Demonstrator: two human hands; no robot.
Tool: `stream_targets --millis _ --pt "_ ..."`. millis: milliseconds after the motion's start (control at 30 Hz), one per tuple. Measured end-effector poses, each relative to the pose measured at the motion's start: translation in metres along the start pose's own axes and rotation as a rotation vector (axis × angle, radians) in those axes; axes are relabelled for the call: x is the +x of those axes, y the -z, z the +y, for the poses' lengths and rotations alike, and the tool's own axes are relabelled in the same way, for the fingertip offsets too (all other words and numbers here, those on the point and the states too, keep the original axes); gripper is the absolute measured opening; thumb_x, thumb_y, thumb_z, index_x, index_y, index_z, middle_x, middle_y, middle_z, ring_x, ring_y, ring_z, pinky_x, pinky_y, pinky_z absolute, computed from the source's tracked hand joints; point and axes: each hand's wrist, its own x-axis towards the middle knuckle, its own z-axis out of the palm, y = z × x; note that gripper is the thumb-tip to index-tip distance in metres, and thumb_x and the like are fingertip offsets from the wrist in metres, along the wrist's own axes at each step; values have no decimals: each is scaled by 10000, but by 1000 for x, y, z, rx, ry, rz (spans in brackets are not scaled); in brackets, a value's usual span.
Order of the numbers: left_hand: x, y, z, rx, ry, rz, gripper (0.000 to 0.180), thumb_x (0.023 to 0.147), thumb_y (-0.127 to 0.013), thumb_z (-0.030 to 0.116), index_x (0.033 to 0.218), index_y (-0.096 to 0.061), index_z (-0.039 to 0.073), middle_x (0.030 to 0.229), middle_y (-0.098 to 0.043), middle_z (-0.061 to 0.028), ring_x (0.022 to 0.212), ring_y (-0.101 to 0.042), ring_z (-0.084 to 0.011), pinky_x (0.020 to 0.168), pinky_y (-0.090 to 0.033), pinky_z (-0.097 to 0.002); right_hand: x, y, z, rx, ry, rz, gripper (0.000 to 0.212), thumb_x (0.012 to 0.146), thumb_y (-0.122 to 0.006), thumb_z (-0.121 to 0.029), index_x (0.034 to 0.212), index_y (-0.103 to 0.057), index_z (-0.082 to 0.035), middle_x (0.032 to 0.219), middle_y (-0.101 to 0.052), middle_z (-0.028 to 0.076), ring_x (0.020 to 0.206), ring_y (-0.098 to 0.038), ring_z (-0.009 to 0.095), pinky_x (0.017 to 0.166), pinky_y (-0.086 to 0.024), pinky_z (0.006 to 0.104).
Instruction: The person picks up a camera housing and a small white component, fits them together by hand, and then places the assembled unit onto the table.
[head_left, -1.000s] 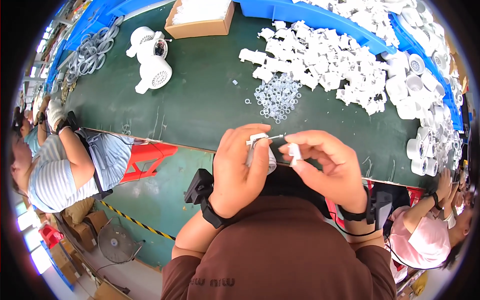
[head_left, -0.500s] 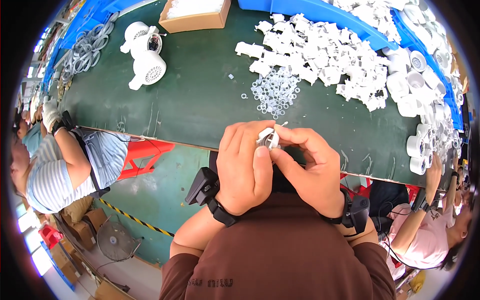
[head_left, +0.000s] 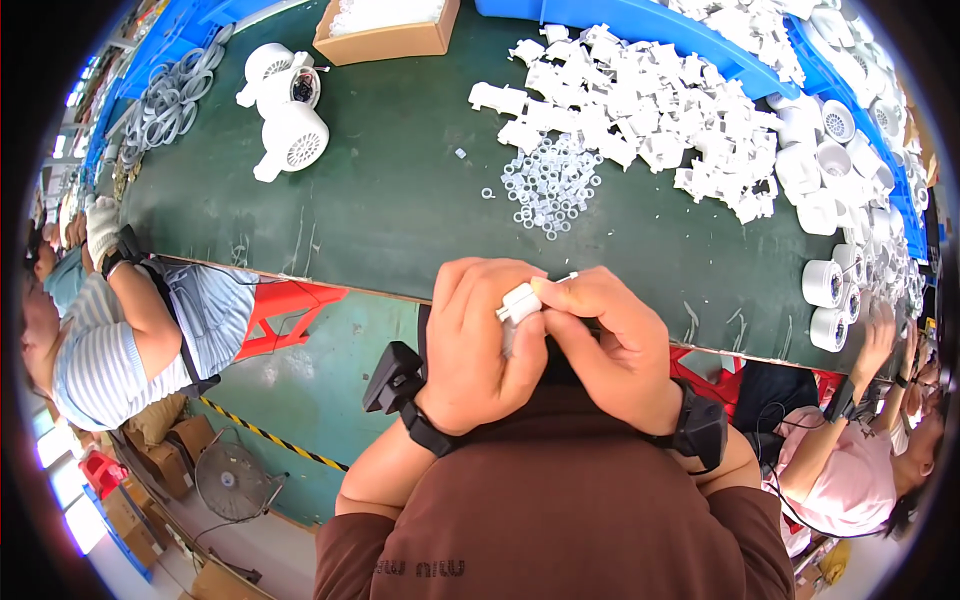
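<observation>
Just in front of my chest, at the table's near edge, both hands close on one small white plastic part point(head_left: 520, 303). My left hand point(head_left: 487, 335) wraps it from the left, thumb along its near side. Thumb and forefinger of my right hand point(head_left: 615, 345) pinch its right end. The fingers cover much of the part. Beyond my hands lies a pile of small translucent rings point(head_left: 550, 188). Behind that pile spreads a heap of white plastic brackets point(head_left: 640, 100).
White round housings point(head_left: 295, 137) stand at the left, near grey rings point(head_left: 170, 105). A cardboard box point(head_left: 390, 45) of white pieces and a blue bin point(head_left: 640, 40) line the back. More white housings point(head_left: 828, 285) lie at the right. Co-workers sit on both sides.
The white part has turned in my fingers, showing a flatter, blockier side, and my hands have dropped slightly toward me. On the right, the co-worker's hand has shifted beside the housings.
</observation>
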Motion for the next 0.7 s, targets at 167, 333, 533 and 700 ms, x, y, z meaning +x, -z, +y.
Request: stream_targets --millis 167,333,533,700 --pt "3 21 -7 93 57 12 229 872 -628 83 1091 -642 16 1003 -685 -140 882 -600 -355 825 -492 -427 9 13 11 -113 -179 250 200 972 -643 36 1167 -636 -11 1020 -691 98 899 -658 148 777 -531 277" --pt "10 16 -7 205 -9 -47 284 861 -679 104 1135 -649 34 1033 -694 -110 885 -614 -323 812 -486 -403 29 6 22 -583 27 186 85 892 -696 53 949 -670 -5 942 -648 93 832 -647 233 734 -515 325" --pt "5 1 -8 132 28 114 313 820 -759 108 1113 -658 72 1060 -685 -85 895 -632 -298 794 -478 -398 33 4 24 -760 85 142 108 895 -681 45 979 -639 -8 936 -630 111 820 -636 268 725 -506 357" --pt "9 3 0 175 18 -16 320 763 -794 52 1056 -664 57 1081 -678 -104 927 -611 -317 812 -497 -401 17 22 4 171 -382 205 51 996 -615 25 1019 -655 2 1027 -682 65 895 -653 142 807 -548 301"
